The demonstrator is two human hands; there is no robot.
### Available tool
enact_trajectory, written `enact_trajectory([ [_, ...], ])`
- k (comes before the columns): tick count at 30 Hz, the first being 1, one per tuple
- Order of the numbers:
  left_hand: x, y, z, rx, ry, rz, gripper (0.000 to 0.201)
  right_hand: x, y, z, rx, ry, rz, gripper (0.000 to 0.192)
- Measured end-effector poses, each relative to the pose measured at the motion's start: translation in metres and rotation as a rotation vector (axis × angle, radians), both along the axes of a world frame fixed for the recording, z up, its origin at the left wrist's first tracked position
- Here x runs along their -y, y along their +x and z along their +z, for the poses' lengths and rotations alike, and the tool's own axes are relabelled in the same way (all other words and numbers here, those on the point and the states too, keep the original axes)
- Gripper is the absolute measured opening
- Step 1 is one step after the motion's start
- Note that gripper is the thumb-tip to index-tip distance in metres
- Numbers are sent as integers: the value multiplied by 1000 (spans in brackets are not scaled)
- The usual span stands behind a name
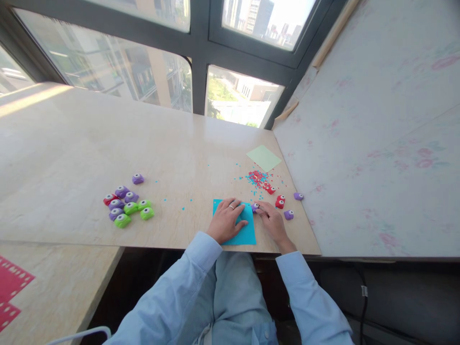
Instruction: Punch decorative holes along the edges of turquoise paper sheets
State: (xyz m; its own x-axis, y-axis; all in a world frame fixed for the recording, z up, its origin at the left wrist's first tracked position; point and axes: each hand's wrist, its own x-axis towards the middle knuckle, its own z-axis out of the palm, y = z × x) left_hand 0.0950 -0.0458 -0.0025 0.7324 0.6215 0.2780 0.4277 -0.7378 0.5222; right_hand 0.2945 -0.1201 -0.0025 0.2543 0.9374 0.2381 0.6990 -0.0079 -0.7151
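Note:
My left hand [228, 220] lies flat with spread fingers on a square sheet of blue paper [247, 235] near the table's front edge. At the sheet's upper right corner, my right hand [272, 220] has its fingers closed round a small purple craft punch [255, 207], which touches the paper's edge. Tiny holes show along the sheet's top edge. To the right of that hand sit two purple punches [289, 214] and a few red punches [280, 201]. Beyond the hands lies a pile of red and blue paper bits [258, 178].
A pale green sheet [264, 158] lies behind the paper bits. Several purple, green and red punches [131, 197] are grouped at the left. Pink punched paper [12, 282] rests on a lower surface at far left. A floral wall [377, 143] bounds the right side, windows the back.

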Motion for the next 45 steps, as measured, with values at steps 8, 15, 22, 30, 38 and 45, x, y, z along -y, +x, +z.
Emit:
enact_trajectory([
  [8, 0, 0, 0, -20, 6, -10, 47, 0, 1, -2, -19, 19, 11, 31],
  [15, 0, 1, 0, -37, 6, -18, 47, -3, 3, -5, -25, 27, -7, 32],
  [22, 0, 0, 1, -69, 36, -79, 50, -8, 8, -5, -45, -10, 3, 33],
  [30, 1, 0, 0, -70, 43, -82, 49, -6, 3, -3, -7, 7, 3, 31],
  [38, 2, 0, 1, -85, 48, -68, 48, 12, -8, 2, 44, 12, 0, 32],
  [45, 2, -1, 1, -79, 19, -79, 50, 6, -14, 7, 56, -32, -48, 36],
])
